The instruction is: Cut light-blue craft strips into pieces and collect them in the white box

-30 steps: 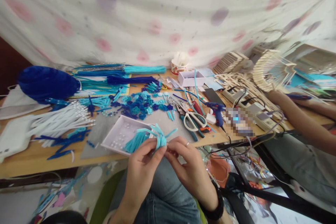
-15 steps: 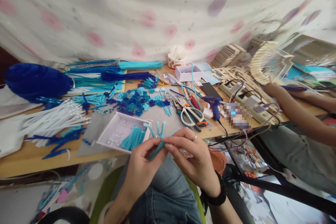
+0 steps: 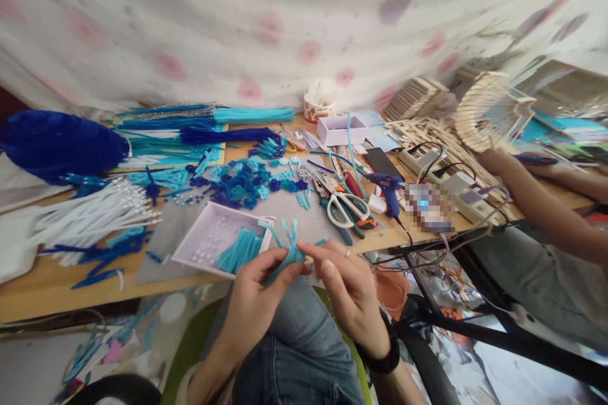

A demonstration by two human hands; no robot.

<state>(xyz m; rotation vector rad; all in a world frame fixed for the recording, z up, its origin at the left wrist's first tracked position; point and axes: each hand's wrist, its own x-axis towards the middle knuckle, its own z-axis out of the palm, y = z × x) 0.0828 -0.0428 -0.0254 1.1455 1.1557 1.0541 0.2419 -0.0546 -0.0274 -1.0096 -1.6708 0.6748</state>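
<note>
Over my lap, my left hand pinches a small bunch of light-blue pipe cleaners between thumb and fingers. Several fuzzy ends fan upward from it. My right hand is at its right side, index fingertip touching the bunch, thumb raised apart from it; the fingers behind are partly hidden. One light-blue end pokes out behind that index finger. Just beyond my left hand, a white box tray at the table edge holds short light-blue pipe cleaner pieces and white beads.
Blue fuzzy flowers are heaped behind the tray. Scissors, a glue gun and a power strip with cables stand to the right. White bead-tipped stems lie left. Another person's arm reaches in beside wooden sticks.
My right thumb has lifted off the bunch, and the right index finger now presses against its side. The bunch has turned, showing more of its fanned ends.
</note>
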